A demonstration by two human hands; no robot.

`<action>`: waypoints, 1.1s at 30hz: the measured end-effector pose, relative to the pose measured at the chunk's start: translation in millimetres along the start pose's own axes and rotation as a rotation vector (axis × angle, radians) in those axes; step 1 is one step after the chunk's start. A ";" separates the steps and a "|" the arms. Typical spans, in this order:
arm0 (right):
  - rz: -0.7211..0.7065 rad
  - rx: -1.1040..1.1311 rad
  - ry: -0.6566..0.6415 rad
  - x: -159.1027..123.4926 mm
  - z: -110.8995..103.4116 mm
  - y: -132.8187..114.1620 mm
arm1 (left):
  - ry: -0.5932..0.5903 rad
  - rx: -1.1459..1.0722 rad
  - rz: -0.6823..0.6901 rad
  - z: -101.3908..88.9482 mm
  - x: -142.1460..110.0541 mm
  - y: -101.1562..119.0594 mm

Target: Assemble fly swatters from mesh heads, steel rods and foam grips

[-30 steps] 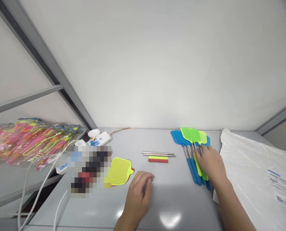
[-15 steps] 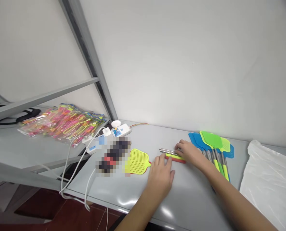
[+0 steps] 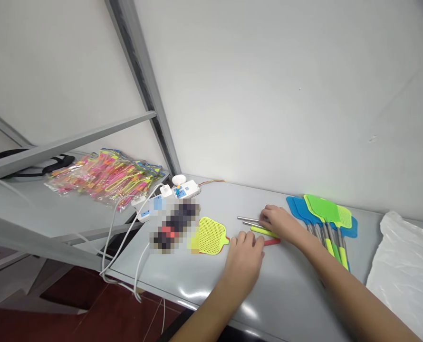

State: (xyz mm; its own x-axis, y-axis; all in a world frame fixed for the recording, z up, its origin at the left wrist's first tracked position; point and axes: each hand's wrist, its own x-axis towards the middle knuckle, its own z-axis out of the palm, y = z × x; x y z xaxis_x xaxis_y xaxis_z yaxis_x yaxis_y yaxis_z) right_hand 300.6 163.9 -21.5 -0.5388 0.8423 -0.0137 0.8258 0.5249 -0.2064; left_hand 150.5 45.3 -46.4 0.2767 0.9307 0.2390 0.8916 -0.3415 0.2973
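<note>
My right hand (image 3: pixel 281 222) lies on the grey table (image 3: pixel 290 289) with its fingers curled down. They cover the right ends of two thin metal rods (image 3: pixel 247 220) and pinch a yellow-green handle sleeve (image 3: pixel 262 231). A red handle sleeve (image 3: pixel 273 242) lies just in front of it. My left hand (image 3: pixel 245 256) rests flat with its fingers apart and its fingertips beside the red sleeve's left end. A loose yellow swatter head (image 3: pixel 211 235) lies to the left of that hand, on top of a red one.
Several assembled blue, green and yellow fly swatters (image 3: pixel 327 218) are stacked to the right. A white plastic bag (image 3: pixel 404 266) fills the far right. A power strip (image 3: pixel 183 191) with white cables, a blurred-out object (image 3: pixel 172 227) and packets of colourful toys (image 3: pixel 104 175) are on the left.
My right hand left the swatter stack and came left onto the rods and sleeves. The yellow-green sleeve has come apart from the red one. My left hand moved up to them. The view swung left.
</note>
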 end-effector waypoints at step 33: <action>-0.361 -0.197 0.293 -120.4 -78.6 -17.6 | 0.107 -0.671 -0.254 -39.4 -70.4 -30.4</action>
State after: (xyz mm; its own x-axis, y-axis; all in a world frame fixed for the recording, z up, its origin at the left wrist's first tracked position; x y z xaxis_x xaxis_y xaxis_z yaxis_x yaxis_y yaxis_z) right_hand 364.0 62.9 60.7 -0.7495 0.5872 0.3058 0.6267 0.7782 0.0417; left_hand 89.8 -15.0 -35.8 0.0225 0.9858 0.1662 0.5021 -0.1549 0.8508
